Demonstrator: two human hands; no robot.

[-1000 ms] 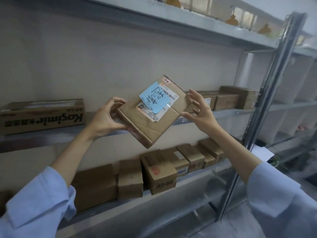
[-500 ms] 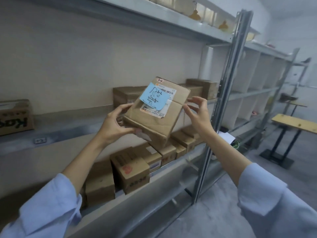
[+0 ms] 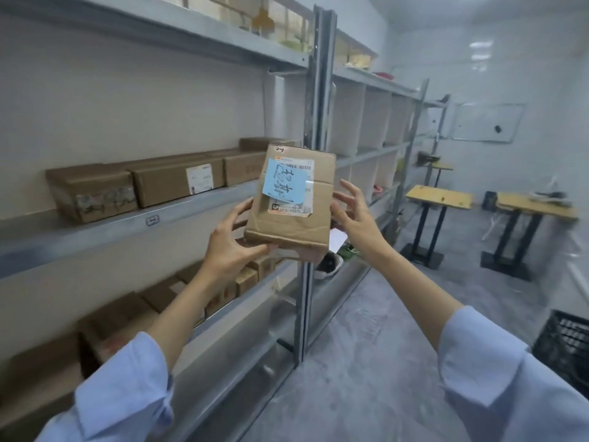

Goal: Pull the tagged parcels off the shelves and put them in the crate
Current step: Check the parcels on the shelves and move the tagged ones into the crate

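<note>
Gripping the parcel (image 3: 296, 226) at one corner, left hand (image 3: 231, 247) carries it; right hand (image 3: 357, 215) open beside, perhaps touching. It could tip out.

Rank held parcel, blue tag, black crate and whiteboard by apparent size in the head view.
Largest: held parcel, nearest the camera.
Then black crate, partly cropped.
Last, whiteboard and blue tag: too alike to rank.

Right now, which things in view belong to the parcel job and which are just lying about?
Job: parcel with blue tag, gripped by left hand, right hand open beside it; black crate on the floor.
Lying about: shelf boxes showing no blue tag, wooden tables, whiteboard.
</note>
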